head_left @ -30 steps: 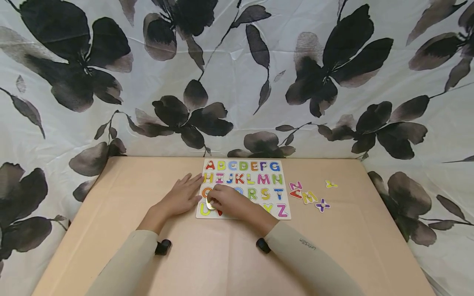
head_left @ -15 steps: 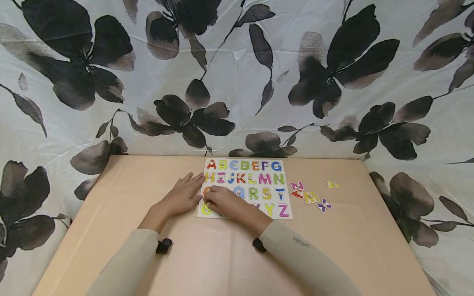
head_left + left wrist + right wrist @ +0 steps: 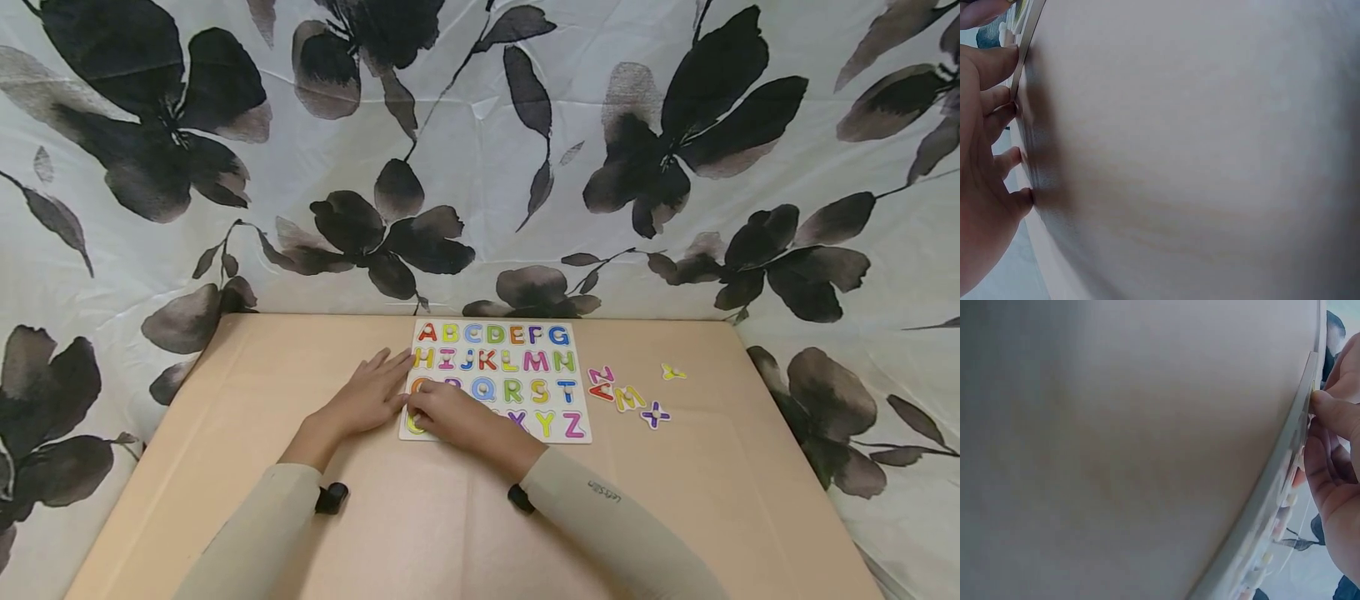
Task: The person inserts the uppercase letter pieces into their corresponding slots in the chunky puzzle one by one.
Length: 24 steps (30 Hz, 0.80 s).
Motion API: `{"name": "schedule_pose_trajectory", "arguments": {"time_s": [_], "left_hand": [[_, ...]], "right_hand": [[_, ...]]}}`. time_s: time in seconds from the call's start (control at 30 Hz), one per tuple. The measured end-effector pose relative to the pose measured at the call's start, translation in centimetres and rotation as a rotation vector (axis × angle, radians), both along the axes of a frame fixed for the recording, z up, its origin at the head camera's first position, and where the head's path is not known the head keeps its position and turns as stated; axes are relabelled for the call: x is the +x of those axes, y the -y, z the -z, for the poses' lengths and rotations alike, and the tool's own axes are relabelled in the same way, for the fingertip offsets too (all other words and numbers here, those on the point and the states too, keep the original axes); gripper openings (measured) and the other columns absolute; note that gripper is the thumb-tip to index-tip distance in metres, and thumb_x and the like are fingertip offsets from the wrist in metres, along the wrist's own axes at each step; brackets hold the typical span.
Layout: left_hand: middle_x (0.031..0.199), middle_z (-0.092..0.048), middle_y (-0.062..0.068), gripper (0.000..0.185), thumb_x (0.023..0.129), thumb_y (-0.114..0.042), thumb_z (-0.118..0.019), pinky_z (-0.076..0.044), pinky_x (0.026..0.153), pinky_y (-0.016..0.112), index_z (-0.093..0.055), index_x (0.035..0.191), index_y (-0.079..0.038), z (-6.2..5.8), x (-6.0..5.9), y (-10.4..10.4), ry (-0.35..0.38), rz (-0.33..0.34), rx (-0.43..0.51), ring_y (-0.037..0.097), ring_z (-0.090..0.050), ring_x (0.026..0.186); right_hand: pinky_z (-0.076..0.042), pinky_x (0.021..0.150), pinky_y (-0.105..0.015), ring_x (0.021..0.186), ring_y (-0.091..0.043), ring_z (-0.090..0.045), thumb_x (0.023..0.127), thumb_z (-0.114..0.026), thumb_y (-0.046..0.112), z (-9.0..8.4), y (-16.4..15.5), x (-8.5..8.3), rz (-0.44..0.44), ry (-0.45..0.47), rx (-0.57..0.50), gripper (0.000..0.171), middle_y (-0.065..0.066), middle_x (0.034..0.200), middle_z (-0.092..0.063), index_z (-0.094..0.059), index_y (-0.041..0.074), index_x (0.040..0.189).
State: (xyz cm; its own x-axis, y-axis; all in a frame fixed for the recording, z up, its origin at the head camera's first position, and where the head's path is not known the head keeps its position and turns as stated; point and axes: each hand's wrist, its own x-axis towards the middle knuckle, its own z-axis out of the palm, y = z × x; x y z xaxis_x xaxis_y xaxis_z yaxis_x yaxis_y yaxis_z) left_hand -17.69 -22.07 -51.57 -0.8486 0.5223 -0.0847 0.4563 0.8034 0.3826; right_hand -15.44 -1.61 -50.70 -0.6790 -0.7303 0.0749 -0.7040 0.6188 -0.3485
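Observation:
The letter puzzle board (image 3: 499,347) lies at the table's far edge, with coloured capitals in rows. My left hand (image 3: 367,396) rests against its left side, fingers stretched out; the left wrist view shows the fingertips along the board's edge and on the table. My right hand (image 3: 461,414) is over the lower left of the board, fingers curled, thumb and finger pinching at the yellow letter U (image 3: 414,427), which it mostly hides. Whether that piece lies flat in its slot is hidden. In the right wrist view the thumb (image 3: 1332,412) touches down at the board's corner.
Right of the board lie loose letter pieces: a pink one (image 3: 601,374), a red one (image 3: 601,392), a yellow one (image 3: 629,399), a purple X (image 3: 656,414) and a yellow Y (image 3: 673,372). A floral cloth (image 3: 480,167) hangs behind the table (image 3: 465,517).
My right hand has brought the yellowish piece down and slightly left onto the U place, where it is now mostly covered. The left hand has stayed at the board's side.

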Motion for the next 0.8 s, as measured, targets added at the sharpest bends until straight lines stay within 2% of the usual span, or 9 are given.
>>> {"name": "schedule_pose_trajectory", "arguments": {"time_s": [0.13,0.27,0.47,0.63,0.8], "left_hand": [[0.17,-0.03,0.009,0.067,0.103,-0.031,-0.058,-0.018,0.121,0.074,-0.034,0.162,-0.009,0.0,0.0,0.1,0.0,-0.002,-0.001,0.047,-0.02,0.156],[0.17,-0.031,0.009,0.067,0.102,-0.03,-0.058,-0.019,0.121,0.074,-0.035,0.161,-0.009,0.1,0.0,0.0,-0.004,0.001,0.0,0.048,-0.02,0.156],[0.17,-0.029,0.009,0.068,0.102,-0.03,-0.058,-0.018,0.121,0.074,-0.033,0.162,-0.009,0.1,0.0,0.1,-0.004,0.007,-0.002,0.048,-0.02,0.156],[0.17,-0.029,0.009,0.069,0.102,-0.031,-0.06,-0.017,0.121,0.074,-0.033,0.162,-0.009,0.2,0.0,0.2,0.0,0.011,0.005,0.047,-0.019,0.157],[0.171,-0.028,0.008,0.07,0.101,-0.029,-0.06,-0.015,0.123,0.072,-0.033,0.162,-0.01,0.2,0.2,0.3,0.021,0.004,0.012,0.046,-0.018,0.157]], "right_hand": [[-0.042,0.065,-0.014,0.075,-0.004,-0.053,0.098,-0.066,0.013,-0.2,0.3,0.0,-0.022,-0.033,0.034,0.008,0.006,0.091,-0.06,-0.07,0.018,0.102],[-0.042,0.064,-0.015,0.074,-0.006,-0.054,0.098,-0.066,0.011,-0.5,0.3,0.1,-0.035,-0.023,0.051,0.008,0.005,0.09,-0.061,-0.069,0.017,0.1],[-0.046,0.072,-0.015,0.081,-0.006,-0.056,0.1,-0.064,0.011,-0.6,0.1,0.2,-0.034,0.022,0.046,0.013,0.003,0.096,-0.063,-0.07,0.016,0.11],[-0.052,0.086,-0.019,0.092,-0.008,-0.059,0.101,-0.063,0.009,-1.2,-0.9,0.4,0.005,0.078,0.055,0.023,0.002,0.107,-0.065,-0.07,0.015,0.122],[-0.054,0.089,-0.021,0.095,-0.009,-0.059,0.102,-0.065,0.013,-2.2,-3.2,0.6,0.086,0.125,0.038,0.019,0.003,0.109,-0.066,-0.07,0.015,0.119]]}}
